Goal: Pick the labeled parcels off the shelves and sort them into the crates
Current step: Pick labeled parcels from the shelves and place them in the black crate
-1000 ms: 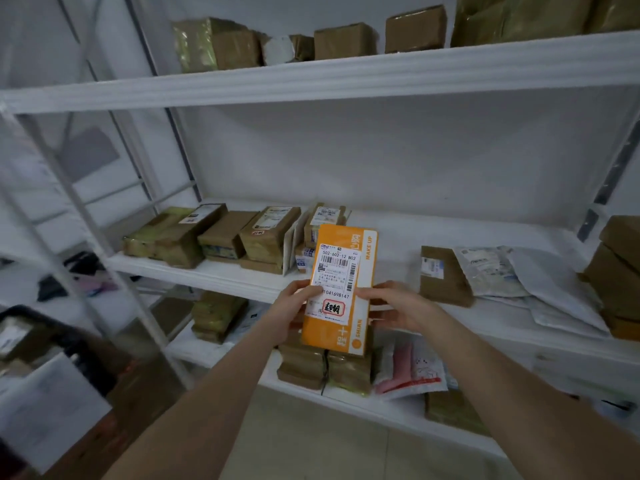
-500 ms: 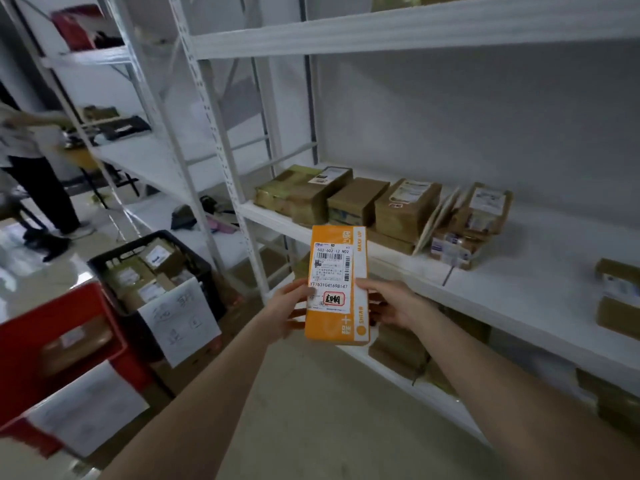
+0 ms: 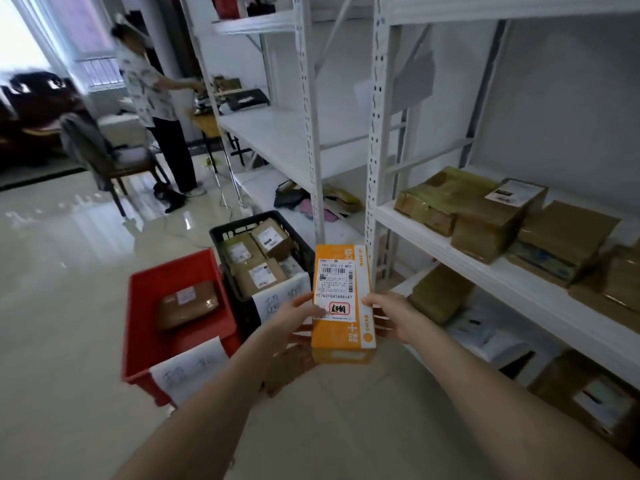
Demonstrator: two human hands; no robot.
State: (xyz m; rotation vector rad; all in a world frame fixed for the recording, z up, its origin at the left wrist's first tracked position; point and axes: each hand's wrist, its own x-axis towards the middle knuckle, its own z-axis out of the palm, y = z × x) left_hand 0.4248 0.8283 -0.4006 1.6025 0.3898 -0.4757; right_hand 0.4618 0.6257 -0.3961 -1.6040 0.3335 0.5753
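I hold an orange parcel (image 3: 341, 303) upright in front of me; its white shipping label with a red-framed stamp faces me. My left hand (image 3: 294, 318) grips its left edge, thumb on the label. My right hand (image 3: 389, 315) grips its right edge. Just left of the parcel, on the floor, stands a black crate (image 3: 242, 230) with several brown labeled boxes inside. A red crate (image 3: 145, 323) with one brown parcel sits in front of it. Both crates carry handwritten paper signs. Brown taped parcels (image 3: 485, 216) lie on the white shelf at the right.
White metal shelving (image 3: 375, 133) runs along the right; more parcels and bags sit on its lower levels. A person (image 3: 152, 98) stands at the far left by a table, beside a chair (image 3: 100, 154). Glossy tiled floor (image 3: 62, 271) stretches to the left.
My view has swung left from the shelf toward the floor crates. The orange parcel stays gripped by both hands in front of me. The red and black crates and the person have come into view.
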